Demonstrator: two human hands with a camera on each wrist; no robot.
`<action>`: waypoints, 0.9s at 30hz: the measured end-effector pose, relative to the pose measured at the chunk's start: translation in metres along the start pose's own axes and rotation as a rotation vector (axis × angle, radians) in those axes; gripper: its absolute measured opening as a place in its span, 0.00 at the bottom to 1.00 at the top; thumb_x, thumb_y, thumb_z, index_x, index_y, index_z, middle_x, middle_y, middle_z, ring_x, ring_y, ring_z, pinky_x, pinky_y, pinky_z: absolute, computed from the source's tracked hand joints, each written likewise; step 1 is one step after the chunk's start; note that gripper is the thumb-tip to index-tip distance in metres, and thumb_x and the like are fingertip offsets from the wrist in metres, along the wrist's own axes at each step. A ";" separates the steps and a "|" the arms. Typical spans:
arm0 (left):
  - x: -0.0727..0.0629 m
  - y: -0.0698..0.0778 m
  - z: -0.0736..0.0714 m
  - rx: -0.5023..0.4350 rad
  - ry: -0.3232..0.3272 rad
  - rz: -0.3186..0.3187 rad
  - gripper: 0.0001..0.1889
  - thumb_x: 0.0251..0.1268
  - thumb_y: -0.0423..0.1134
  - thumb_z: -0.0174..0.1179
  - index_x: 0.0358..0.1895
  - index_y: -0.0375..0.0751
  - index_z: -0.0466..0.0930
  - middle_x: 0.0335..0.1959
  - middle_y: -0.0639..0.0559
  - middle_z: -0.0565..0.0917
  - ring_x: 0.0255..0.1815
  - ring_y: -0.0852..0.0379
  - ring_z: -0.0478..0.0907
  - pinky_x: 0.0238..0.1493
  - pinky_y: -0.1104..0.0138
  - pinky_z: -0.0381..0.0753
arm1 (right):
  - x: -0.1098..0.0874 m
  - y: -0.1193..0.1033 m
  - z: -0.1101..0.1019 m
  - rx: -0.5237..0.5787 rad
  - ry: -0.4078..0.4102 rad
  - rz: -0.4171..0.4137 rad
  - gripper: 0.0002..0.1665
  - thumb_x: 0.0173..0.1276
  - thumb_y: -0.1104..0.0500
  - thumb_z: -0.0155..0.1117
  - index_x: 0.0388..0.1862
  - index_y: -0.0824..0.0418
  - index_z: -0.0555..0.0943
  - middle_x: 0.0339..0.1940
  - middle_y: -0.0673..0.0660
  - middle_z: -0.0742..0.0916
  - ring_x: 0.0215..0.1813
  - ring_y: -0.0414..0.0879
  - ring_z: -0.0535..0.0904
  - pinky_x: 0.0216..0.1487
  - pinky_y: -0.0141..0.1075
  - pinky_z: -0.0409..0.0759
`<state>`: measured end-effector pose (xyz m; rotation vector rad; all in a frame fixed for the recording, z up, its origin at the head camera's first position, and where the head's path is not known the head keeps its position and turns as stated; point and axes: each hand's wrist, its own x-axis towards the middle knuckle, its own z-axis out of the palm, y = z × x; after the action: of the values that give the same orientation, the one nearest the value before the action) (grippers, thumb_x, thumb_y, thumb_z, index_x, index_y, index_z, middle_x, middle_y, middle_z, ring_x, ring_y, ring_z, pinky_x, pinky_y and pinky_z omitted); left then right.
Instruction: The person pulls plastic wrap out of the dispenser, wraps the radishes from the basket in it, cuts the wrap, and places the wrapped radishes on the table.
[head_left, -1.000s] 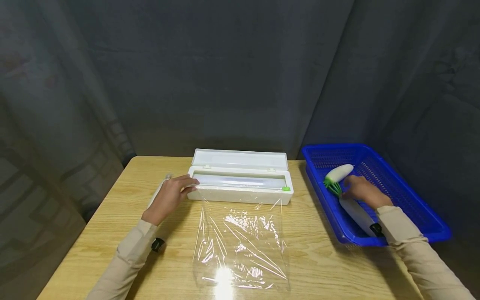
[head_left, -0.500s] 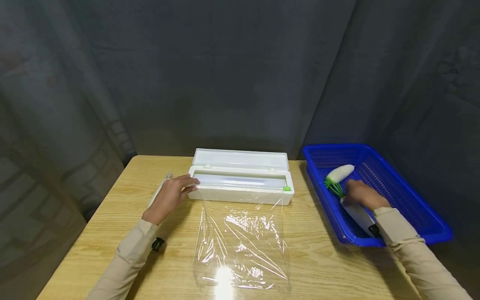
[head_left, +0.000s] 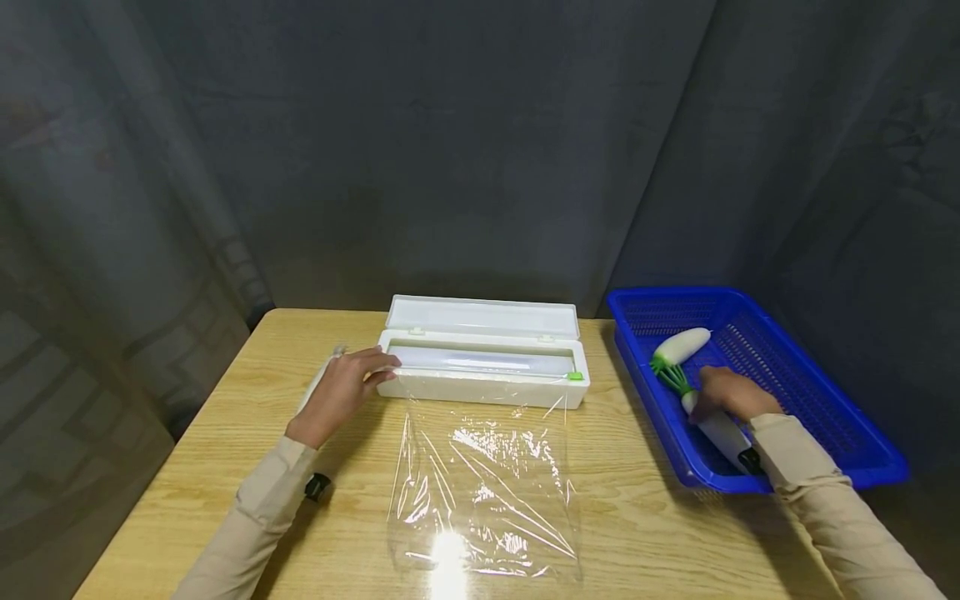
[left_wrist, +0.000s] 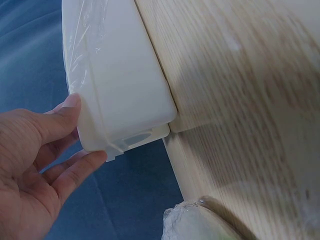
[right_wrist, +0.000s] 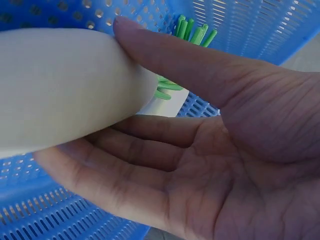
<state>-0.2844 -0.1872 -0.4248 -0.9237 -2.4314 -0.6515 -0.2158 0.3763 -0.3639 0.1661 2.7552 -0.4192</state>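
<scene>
My left hand [head_left: 337,396] holds the left end of a white cling film dispenser [head_left: 480,390], its lid standing open at the back. In the left wrist view the thumb lies on the front corner and the fingers [left_wrist: 80,172] curl against the end. A clear sheet of cling film [head_left: 487,492] runs from the dispenser down over the table. Inside a blue basket [head_left: 825,385], my right hand [head_left: 733,393] grips a white radish [right_wrist: 65,90], thumb above and fingers beneath. A second white radish [head_left: 682,343] with green stalks lies farther back in the basket.
A pale item in clear wrap [left_wrist: 197,225] lies on the table to the left, partly hidden behind my left hand in the head view. A green slider [head_left: 574,376] sits at the dispenser's right end. Dark curtain [head_left: 465,167] hangs behind the wooden table [head_left: 202,483].
My right hand has shifted slightly toward me along the near radish, away from its green stalks. The left hand stays in place on the dispenser.
</scene>
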 end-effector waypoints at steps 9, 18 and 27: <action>-0.001 0.002 0.001 0.006 -0.021 -0.004 0.10 0.63 0.31 0.72 0.47 0.40 0.91 0.40 0.47 0.91 0.34 0.52 0.88 0.42 0.49 0.86 | 0.000 0.002 0.000 0.012 -0.012 0.008 0.20 0.53 0.62 0.75 0.36 0.71 0.73 0.33 0.67 0.79 0.35 0.60 0.79 0.31 0.46 0.81; -0.001 0.001 0.000 0.008 -0.017 -0.008 0.10 0.63 0.31 0.72 0.48 0.40 0.91 0.40 0.48 0.91 0.34 0.52 0.87 0.43 0.49 0.86 | 0.000 0.002 -0.004 -0.016 0.030 0.001 0.13 0.54 0.61 0.68 0.30 0.67 0.73 0.29 0.63 0.79 0.32 0.56 0.78 0.31 0.44 0.79; 0.000 0.002 -0.001 0.009 -0.014 -0.018 0.10 0.63 0.31 0.73 0.47 0.40 0.92 0.43 0.45 0.92 0.46 0.43 0.90 0.56 0.38 0.82 | -0.002 0.003 -0.010 -0.030 0.064 -0.027 0.12 0.54 0.61 0.68 0.26 0.61 0.71 0.27 0.59 0.76 0.30 0.53 0.74 0.29 0.41 0.72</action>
<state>-0.2830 -0.1865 -0.4234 -0.9071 -2.4559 -0.6423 -0.2169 0.3816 -0.3552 0.1367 2.8278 -0.3855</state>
